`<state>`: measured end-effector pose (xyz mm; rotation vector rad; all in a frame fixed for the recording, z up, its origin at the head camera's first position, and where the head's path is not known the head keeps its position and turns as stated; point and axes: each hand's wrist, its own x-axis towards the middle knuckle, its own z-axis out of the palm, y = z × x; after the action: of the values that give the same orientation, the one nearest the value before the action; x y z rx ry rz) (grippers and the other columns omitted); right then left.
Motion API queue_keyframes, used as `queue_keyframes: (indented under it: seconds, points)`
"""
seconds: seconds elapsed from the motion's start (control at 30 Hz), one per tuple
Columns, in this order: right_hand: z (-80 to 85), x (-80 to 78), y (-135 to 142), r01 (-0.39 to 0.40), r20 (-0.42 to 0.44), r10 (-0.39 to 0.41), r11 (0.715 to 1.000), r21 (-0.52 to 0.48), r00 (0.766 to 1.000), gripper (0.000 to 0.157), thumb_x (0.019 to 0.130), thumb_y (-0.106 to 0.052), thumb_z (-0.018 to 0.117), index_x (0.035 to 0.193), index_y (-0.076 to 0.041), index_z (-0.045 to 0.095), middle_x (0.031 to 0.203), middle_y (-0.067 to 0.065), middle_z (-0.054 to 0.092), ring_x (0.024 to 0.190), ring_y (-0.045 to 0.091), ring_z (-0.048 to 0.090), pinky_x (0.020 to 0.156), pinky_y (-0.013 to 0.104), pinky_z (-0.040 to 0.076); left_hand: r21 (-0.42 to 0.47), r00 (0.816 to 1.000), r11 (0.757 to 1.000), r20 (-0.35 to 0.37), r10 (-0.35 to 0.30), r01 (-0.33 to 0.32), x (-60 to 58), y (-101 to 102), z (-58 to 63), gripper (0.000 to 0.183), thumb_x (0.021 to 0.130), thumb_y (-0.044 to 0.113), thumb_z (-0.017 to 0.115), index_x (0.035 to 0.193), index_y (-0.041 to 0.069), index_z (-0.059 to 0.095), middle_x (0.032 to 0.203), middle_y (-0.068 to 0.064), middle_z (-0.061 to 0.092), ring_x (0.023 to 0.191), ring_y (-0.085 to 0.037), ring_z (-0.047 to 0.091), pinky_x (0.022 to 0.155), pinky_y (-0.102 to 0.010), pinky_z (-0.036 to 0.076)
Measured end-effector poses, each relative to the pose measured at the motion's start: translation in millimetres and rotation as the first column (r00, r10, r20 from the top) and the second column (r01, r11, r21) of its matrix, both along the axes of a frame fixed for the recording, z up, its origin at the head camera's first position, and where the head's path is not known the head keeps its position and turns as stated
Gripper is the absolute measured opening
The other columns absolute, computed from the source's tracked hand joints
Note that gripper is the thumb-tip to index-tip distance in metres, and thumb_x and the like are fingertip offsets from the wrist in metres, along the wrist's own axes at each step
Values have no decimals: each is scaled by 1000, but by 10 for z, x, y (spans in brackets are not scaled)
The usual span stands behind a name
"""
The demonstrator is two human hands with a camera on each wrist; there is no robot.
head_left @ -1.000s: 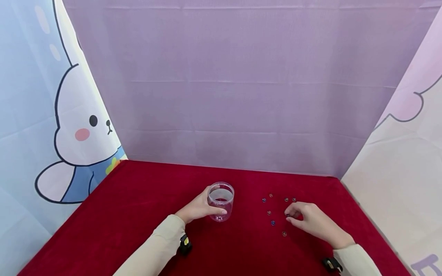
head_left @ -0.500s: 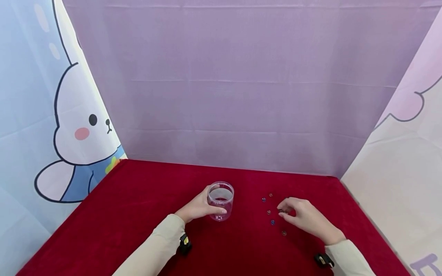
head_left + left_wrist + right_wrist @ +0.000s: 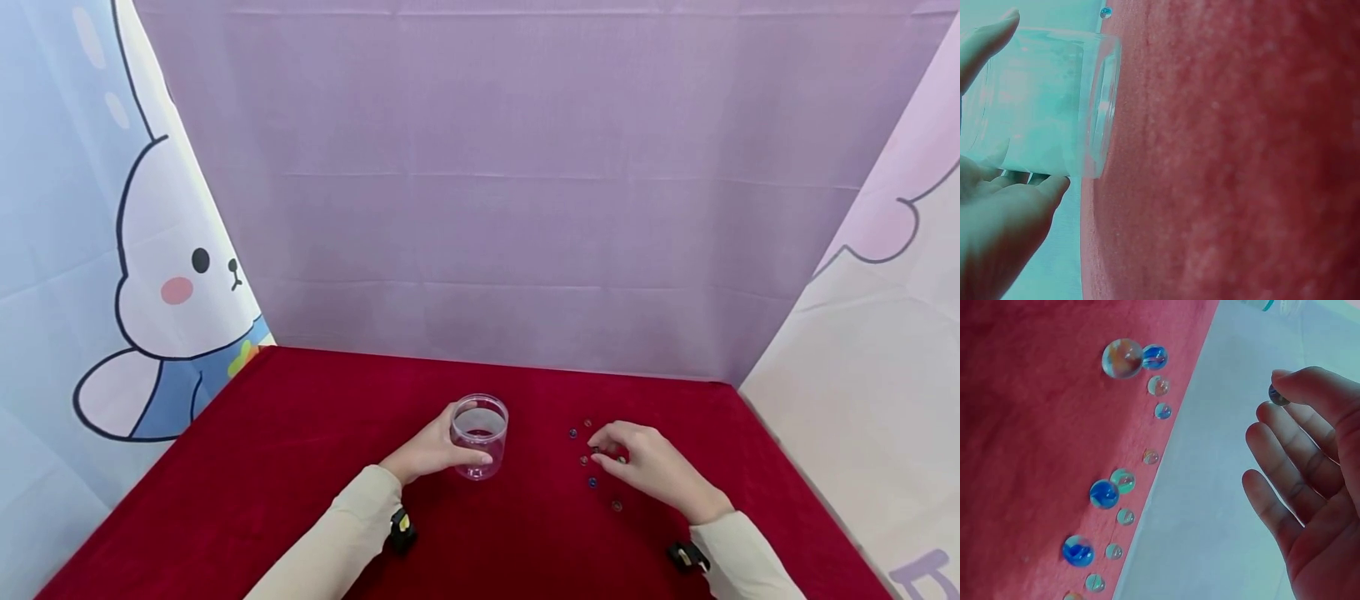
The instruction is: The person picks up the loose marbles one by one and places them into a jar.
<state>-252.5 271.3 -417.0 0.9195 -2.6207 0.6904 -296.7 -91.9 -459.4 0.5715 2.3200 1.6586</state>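
Note:
My left hand (image 3: 433,452) grips a clear plastic jar (image 3: 480,425) from its left side, thumb across the front. The jar is upright with its mouth uncovered, and no contents show through its wall. In the left wrist view the same jar (image 3: 1041,100) stays between thumb and fingers. Right of it, my right hand (image 3: 651,467) hovers over loose glass marbles. In the right wrist view its thumb and index finger pinch a dark marble (image 3: 1277,395), while the other fingers are extended.
Several marbles lie scattered on the red cloth (image 3: 540,533), among them a blue one (image 3: 592,482) and a brownish one (image 3: 617,506). A lilac backdrop (image 3: 480,208) rises behind the table, with printed side curtains left and right.
My right hand has moved left over the marbles toward the jar, carrying the pinched marble. The left hand and jar have stayed in place.

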Motion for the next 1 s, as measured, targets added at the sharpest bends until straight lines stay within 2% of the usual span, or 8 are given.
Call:
queue_keyframes:
  seconds: [0.13, 0.37, 0.6, 0.9, 1.0]
  points:
    - [-1, -20, -52, -12, -26, 11, 1000, -14, 1000, 25, 81, -7, 83, 97, -21, 71, 91, -15, 65, 78, 2, 61, 69, 31, 57, -5, 1000, 1000, 4, 3, -3, 6, 0, -1, 95, 78, 34, 88, 152, 15, 32, 139, -6, 50, 131, -27, 45, 103, -51, 44]
    - [10, -61, -167, -52, -77, 50, 998, -26, 996, 28, 79, -4, 84, 98, -19, 71, 91, -14, 66, 78, 3, 62, 68, 32, 57, -3, 1000, 1000, 2, 0, 0, 20, -1, 5, 94, 79, 33, 87, 152, 15, 31, 141, -9, 49, 131, -29, 45, 102, -52, 44]
    - [62, -86, -267, -56, -66, 55, 998, -13, 996, 25, 82, -6, 83, 99, -18, 71, 91, -15, 64, 78, 13, 64, 69, 26, 55, -3, 1000, 1000, 7, 1, -1, 30, 5, 16, 95, 79, 34, 87, 152, 15, 31, 141, -9, 49, 130, -28, 45, 102, -51, 45]
    - [98, -121, -379, -67, -59, 66, 998, -12, 996, 21, 84, -8, 82, 101, -13, 72, 92, -11, 66, 81, 12, 64, 71, 28, 56, -5, 1000, 1000, 0, 3, -3, 18, 2, 14, 94, 79, 34, 87, 152, 14, 32, 140, -8, 50, 129, -26, 46, 102, -51, 45]
    - [107, -134, -426, -74, -60, 73, 997, -11, 996, 21, 84, -10, 82, 102, -15, 72, 93, -11, 65, 81, 12, 64, 71, 26, 55, -4, 1000, 1000, -2, 1, -1, 16, 2, 11, 94, 79, 34, 87, 152, 14, 32, 140, -8, 49, 129, -26, 46, 102, -51, 45]
